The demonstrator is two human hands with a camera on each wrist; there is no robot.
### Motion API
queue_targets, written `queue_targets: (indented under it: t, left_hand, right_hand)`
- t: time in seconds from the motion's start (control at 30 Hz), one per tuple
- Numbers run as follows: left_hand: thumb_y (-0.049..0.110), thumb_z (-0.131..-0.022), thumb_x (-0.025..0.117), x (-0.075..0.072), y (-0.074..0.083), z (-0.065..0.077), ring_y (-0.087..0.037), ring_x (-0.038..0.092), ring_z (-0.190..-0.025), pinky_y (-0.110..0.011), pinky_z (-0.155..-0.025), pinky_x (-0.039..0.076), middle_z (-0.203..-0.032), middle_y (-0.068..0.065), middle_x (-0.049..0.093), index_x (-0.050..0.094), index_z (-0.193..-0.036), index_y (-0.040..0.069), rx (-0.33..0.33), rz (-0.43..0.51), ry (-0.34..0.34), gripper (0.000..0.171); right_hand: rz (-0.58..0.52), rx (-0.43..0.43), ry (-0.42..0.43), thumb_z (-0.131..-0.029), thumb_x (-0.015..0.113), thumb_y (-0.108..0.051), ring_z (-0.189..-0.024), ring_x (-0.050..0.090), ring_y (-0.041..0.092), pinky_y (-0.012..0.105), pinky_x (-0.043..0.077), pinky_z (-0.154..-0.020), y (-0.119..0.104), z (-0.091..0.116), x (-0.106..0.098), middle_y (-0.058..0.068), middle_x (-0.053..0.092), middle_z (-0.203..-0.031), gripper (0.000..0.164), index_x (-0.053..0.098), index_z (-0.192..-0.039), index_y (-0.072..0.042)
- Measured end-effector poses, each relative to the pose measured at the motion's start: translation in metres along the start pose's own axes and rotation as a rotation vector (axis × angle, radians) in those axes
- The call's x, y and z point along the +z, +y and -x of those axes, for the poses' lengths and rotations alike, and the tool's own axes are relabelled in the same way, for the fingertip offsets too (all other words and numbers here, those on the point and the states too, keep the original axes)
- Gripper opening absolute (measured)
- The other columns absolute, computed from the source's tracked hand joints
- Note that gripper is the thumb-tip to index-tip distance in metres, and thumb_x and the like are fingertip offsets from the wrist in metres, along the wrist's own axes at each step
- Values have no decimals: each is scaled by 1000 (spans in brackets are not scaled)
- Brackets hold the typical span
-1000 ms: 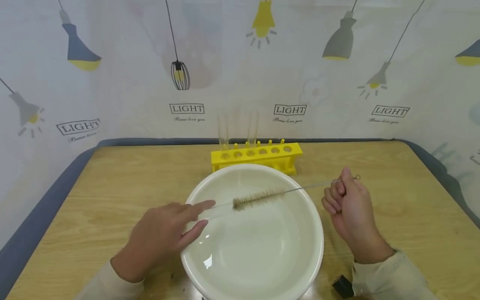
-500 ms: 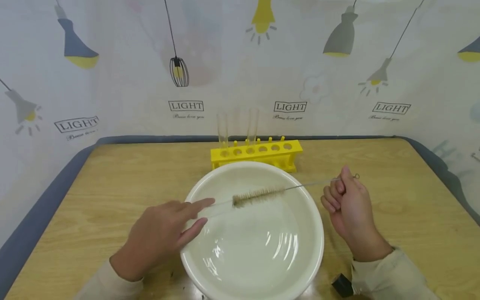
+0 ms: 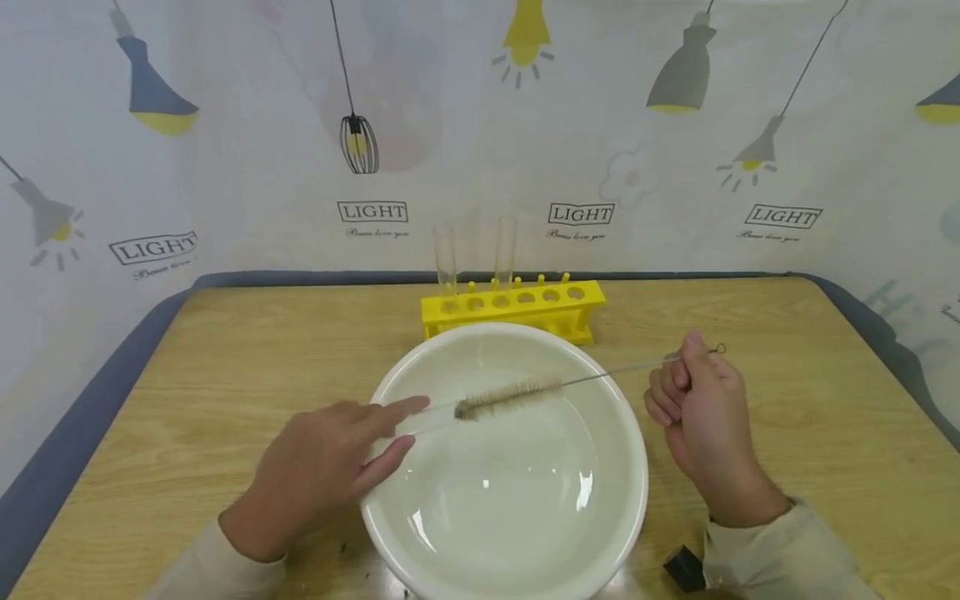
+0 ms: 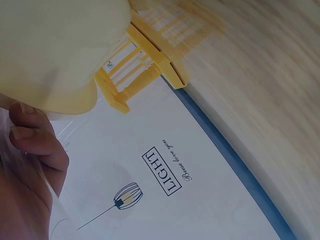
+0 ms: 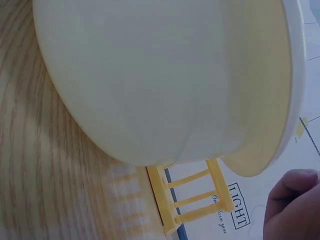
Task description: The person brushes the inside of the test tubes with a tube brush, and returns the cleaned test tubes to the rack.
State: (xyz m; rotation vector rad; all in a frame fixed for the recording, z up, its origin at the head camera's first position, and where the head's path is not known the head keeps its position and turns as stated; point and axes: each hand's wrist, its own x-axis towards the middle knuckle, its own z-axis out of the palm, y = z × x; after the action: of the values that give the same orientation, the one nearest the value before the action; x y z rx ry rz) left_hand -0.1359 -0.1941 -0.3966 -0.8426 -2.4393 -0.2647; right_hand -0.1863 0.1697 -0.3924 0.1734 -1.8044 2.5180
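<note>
My left hand (image 3: 330, 467) grips a clear glass test tube (image 3: 438, 418) over the left side of a white basin (image 3: 495, 542). The tube points right, and its lower part is hidden by the hand. A test tube brush (image 3: 513, 397) with tan bristles lies in line with it, its tip at the tube; how far it sits inside cannot be told. My right hand (image 3: 708, 417), right of the basin, holds the brush's wire handle near its looped end. In the left wrist view, the left hand's curled fingers (image 4: 37, 135) show beside the basin.
Behind the basin stands a yellow test tube rack (image 3: 588, 321) with two upright clear test tubes (image 3: 506, 250). A small black object (image 3: 684, 570) lies by the right sleeve. The wooden table (image 3: 840, 417) ends at a printed cloth backdrop (image 3: 465, 150).
The brush tip has shifted slightly left, and its looped end shows a little farther right. The right hand has moved slightly right; the left hand barely moves. Reflections in the basin have changed.
</note>
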Motion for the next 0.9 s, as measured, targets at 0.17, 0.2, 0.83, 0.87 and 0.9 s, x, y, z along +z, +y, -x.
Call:
queue_targets:
  t: [0.17,0.2,0.83,0.87,0.9]
  left_hand:
    - [39,-90,51,0,0,0,-7,56,-57,-20,-43,36,-71,8,67,57,-123,32,-13,2,-28,35]
    - [39,-90,50,0,0,0,-7,57,-58,-20,-43,37,-71,8,67,57,-123,32,-16,6,-32,35]
    - [40,-90,50,-2,0,-2,-8,59,-59,-21,-43,38,-71,8,67,58,-123,32,-9,16,-6,35]
    - [40,-90,50,-1,0,-2,-8,59,-59,-21,-43,38,-71,8,67,58,-123,32,-6,15,-4,34]
    - [40,-90,50,-1,0,-2,-8,58,-58,-21,-43,38,-71,8,67,58,-123,31,-5,11,-6,35]
  right_hand:
    - [-1,-3,-37,-99,31,-35,-43,20,15,29,14,-41,1,2,2,0,22,-53,41,31,-65,-11]
    - [-5,-4,-39,-99,31,-34,-43,20,15,29,14,-41,2,1,2,0,22,-53,41,31,-65,-11]
    - [-35,25,23,-98,41,-27,-44,19,16,30,12,-44,1,-2,5,-1,26,-53,40,36,-62,-9]
    - [-38,33,37,-98,42,-28,-44,19,16,29,12,-43,1,-2,4,-1,25,-53,40,36,-62,-9]
    - [-45,37,52,-98,42,-28,-44,19,15,29,12,-44,1,-2,4,-1,25,-52,40,36,-63,-9]
